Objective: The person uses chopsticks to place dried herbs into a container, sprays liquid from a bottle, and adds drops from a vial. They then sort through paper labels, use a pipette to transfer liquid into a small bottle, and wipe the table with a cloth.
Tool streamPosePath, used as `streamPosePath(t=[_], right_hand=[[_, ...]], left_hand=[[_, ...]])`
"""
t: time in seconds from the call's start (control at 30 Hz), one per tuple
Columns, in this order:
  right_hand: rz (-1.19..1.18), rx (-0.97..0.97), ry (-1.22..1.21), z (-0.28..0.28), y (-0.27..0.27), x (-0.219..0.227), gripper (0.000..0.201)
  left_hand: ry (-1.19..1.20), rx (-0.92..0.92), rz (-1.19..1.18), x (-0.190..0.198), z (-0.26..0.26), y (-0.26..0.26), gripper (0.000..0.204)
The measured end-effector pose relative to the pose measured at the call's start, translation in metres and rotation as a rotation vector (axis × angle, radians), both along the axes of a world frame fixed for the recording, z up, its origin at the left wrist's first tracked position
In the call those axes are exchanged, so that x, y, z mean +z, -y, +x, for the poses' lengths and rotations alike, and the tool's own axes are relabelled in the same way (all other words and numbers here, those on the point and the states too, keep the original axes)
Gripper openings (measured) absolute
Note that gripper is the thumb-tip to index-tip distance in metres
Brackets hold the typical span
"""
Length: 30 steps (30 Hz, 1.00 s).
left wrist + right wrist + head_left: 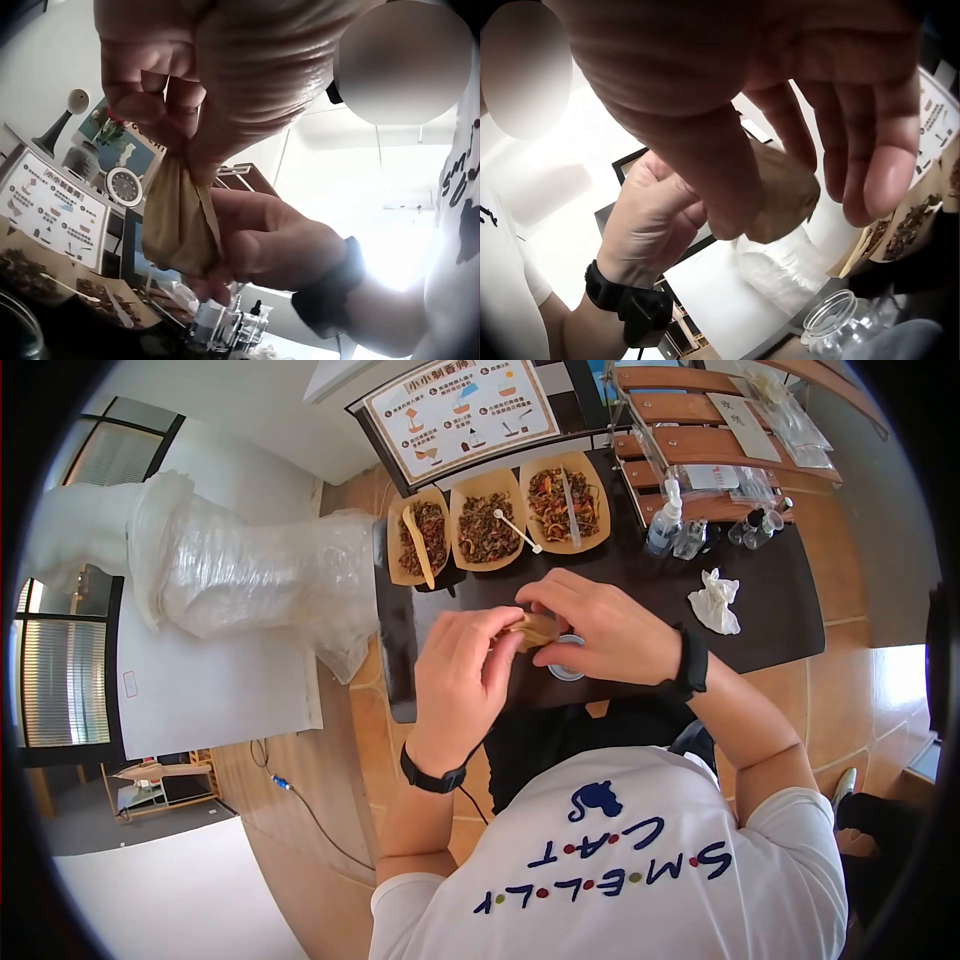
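A small tan pouch (537, 630) is held between the two hands over the dark table. In the left wrist view, the left hand (460, 670) pinches the gathered neck of the pouch, whose rounded body (178, 225) hangs below. From the other side the right hand (605, 630) grips the pouch, with thumb and forefinger around its lower part in the right wrist view. Beneath the right hand, partly covered by it, stands a clear glass jar (831, 319).
Three paper trays of dried plant pieces (487, 525) line the back; each bears a stick or spoon. At right are a pump bottle (663, 525), other small bottles and a crumpled tissue (714, 603). A printed sign (460, 415) and slatted wooden rack (690, 410) stand behind.
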State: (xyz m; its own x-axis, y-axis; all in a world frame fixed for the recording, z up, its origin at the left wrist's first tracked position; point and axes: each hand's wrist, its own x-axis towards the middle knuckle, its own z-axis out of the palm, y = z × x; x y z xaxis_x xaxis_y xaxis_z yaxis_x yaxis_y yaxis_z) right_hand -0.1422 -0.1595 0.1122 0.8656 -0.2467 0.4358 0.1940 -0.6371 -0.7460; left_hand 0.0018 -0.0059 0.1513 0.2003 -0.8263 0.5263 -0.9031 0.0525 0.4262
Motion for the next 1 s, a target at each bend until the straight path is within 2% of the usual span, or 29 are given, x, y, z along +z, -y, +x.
streamPosePath(t=[0.07,0.1,0.13,0.17,0.2,0.23,0.27,0.33,0.37,0.43,0.5,0.57,0.67,0.73,0.87,0.93,1.0], right_hand=[[0.02,-0.002,0.019,0.001,-0.001,0.0,0.045],[0.069,-0.006,-0.014,0.0,-0.001,0.002,0.043],[0.117,-0.008,-0.046,-0.001,-0.001,0.005,0.041],[0.115,-0.011,-0.046,-0.003,-0.001,0.005,0.041],[0.21,-0.047,-0.028,-0.004,-0.002,0.006,0.04],[0.306,-0.082,-0.009,-0.005,-0.002,0.007,0.038],[0.305,-0.085,-0.008,-0.006,-0.001,0.01,0.038],[0.431,-0.1,-0.074,-0.008,0.001,0.016,0.035],[0.43,-0.101,-0.07,-0.006,0.003,0.013,0.035],[0.126,-0.195,0.189,0.0,0.006,0.0,0.031],[0.131,-0.221,0.204,0.0,0.005,-0.003,0.031],[0.134,-0.247,0.221,0.001,0.007,-0.006,0.031],[0.22,-0.144,0.129,0.0,0.007,-0.009,0.035],[0.46,-0.153,0.152,-0.001,0.001,-0.003,0.042],[0.373,-0.211,0.153,-0.016,0.006,-0.007,0.046],[0.35,-0.192,0.05,-0.028,0.013,-0.021,0.046],[0.435,-0.204,-0.02,-0.04,0.018,-0.037,0.04]], left_hand=[[-0.093,-0.03,-0.002,0.001,-0.008,0.001,0.024],[-0.144,-0.082,0.015,-0.003,-0.004,-0.001,0.037],[-0.144,-0.084,0.014,-0.006,-0.004,-0.001,0.037],[-0.31,-0.072,-0.004,-0.009,-0.004,0.0,0.048],[-0.475,-0.06,-0.022,-0.012,-0.004,0.001,0.059],[-0.701,-0.117,0.079,-0.016,-0.002,0.0,0.081],[-0.7,-0.12,0.08,-0.022,-0.003,0.001,0.081],[-1.296,-0.324,0.092,-0.031,-0.009,0.006,0.087],[-1.302,-0.321,0.189,-0.036,-0.005,0.005,0.087],[-1.391,-0.307,0.178,-0.042,-0.008,0.007,0.081],[-1.48,-0.293,0.168,-0.043,-0.009,0.008,0.075],[-1.547,-0.314,0.134,-0.043,-0.009,0.009,0.054],[-1.556,-0.291,0.118,-0.05,-0.004,0.009,0.049],[-1.57,-0.267,0.08,-0.052,-0.005,0.009,0.045],[-1.625,-0.274,-0.009,-0.059,0.015,0.009,0.036],[-1.607,-0.229,-0.046,-0.059,0.026,0.01,0.034],[-1.547,-0.213,-0.062,-0.054,0.037,0.01,0.034]])
